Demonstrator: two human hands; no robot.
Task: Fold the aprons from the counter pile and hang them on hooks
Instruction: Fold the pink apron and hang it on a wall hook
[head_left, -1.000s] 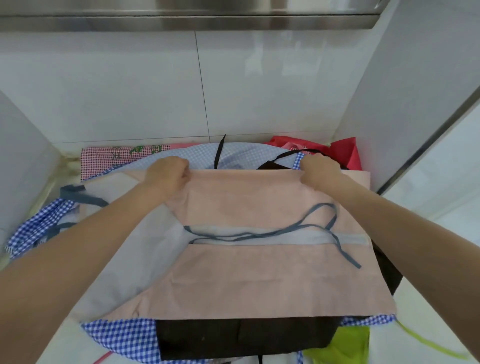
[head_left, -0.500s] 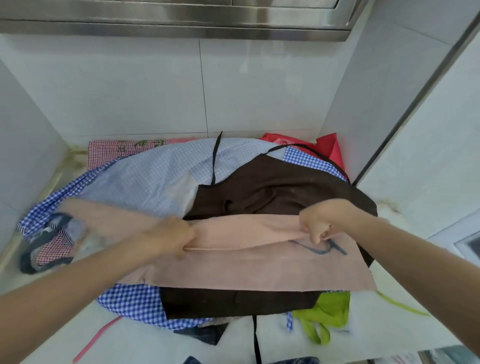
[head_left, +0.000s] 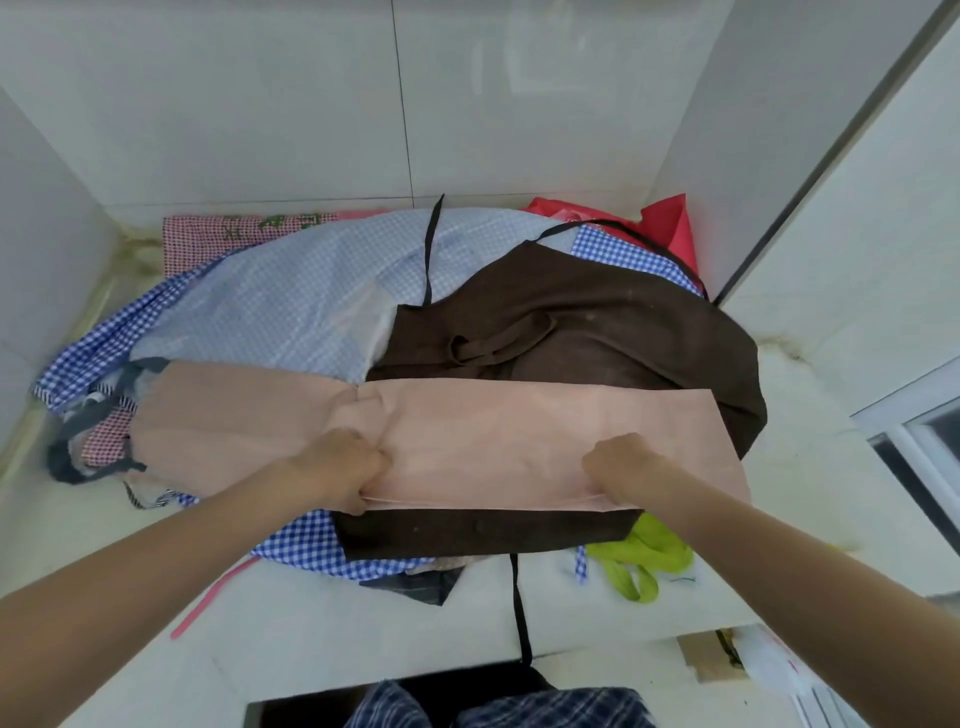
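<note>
A pink apron (head_left: 519, 431) lies folded in half on top of the pile, its doubled edge toward me. My left hand (head_left: 343, 470) pinches that near edge at its left part, and my right hand (head_left: 621, 467) pinches it further right. Part of the pink cloth (head_left: 218, 415) spreads unfolded to the left, with a grey strap (head_left: 78, 457) beside it. Under it lie a dark brown apron (head_left: 597, 332) and a light blue checked apron (head_left: 291, 301).
The pile sits on a white counter (head_left: 311, 623) in a tiled corner, walls on the left, back and right. A red cloth (head_left: 670, 223), a red checked cloth (head_left: 208, 239), a green strap (head_left: 639, 561) and a black strap (head_left: 519, 613) hanging over the counter edge surround the pile.
Both hands have pulled the pink apron's far edge toward me, folding it over onto its near edge. The brown apron beneath has come into sight. The camera tilted downward.
</note>
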